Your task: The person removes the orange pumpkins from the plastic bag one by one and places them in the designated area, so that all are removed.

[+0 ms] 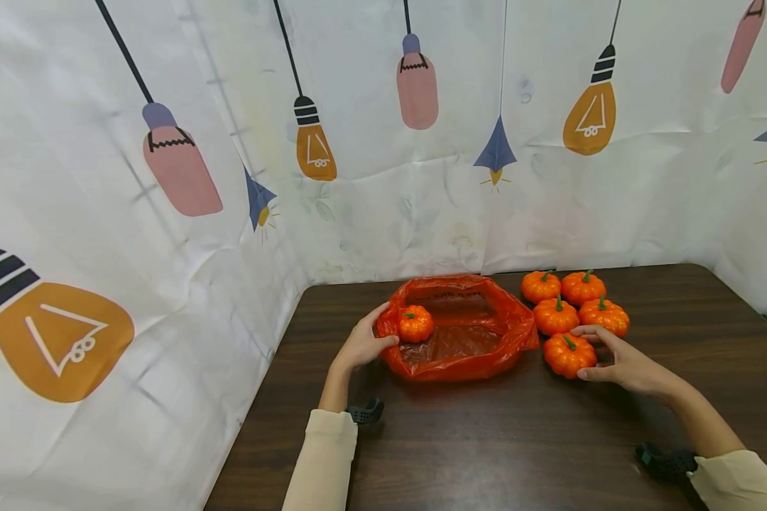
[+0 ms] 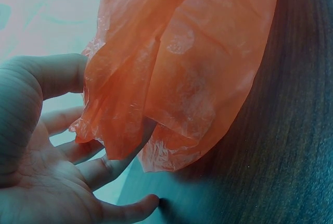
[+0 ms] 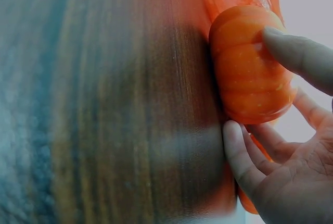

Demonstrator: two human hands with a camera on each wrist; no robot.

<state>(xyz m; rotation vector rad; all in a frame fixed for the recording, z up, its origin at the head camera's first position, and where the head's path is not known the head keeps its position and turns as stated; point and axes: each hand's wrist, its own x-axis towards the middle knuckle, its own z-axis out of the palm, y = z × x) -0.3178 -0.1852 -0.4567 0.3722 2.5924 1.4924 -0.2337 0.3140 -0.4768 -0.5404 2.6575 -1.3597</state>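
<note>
A red plastic bag (image 1: 466, 369) lies on the table with its mouth spread wide, one small orange pumpkin (image 1: 415, 324) inside at the left. My left hand (image 1: 362, 343) holds the bag's left rim; in the left wrist view, thumb and fingers lie on either side of the thin plastic (image 2: 125, 88). To the right of the bag, my right hand (image 1: 623, 365) grips the nearest small pumpkin (image 1: 565, 356). The right wrist view has the thumb on that pumpkin's side (image 3: 250, 73) and the other fingers curled about it, close to the tabletop.
Several more small pumpkins (image 1: 555, 317) with green stems cluster just behind the right hand, next to the bag's right edge. The dark wooden table (image 1: 486, 440) reaches back to a white curtain (image 1: 383, 227) printed with lamps, which also hangs along the left side.
</note>
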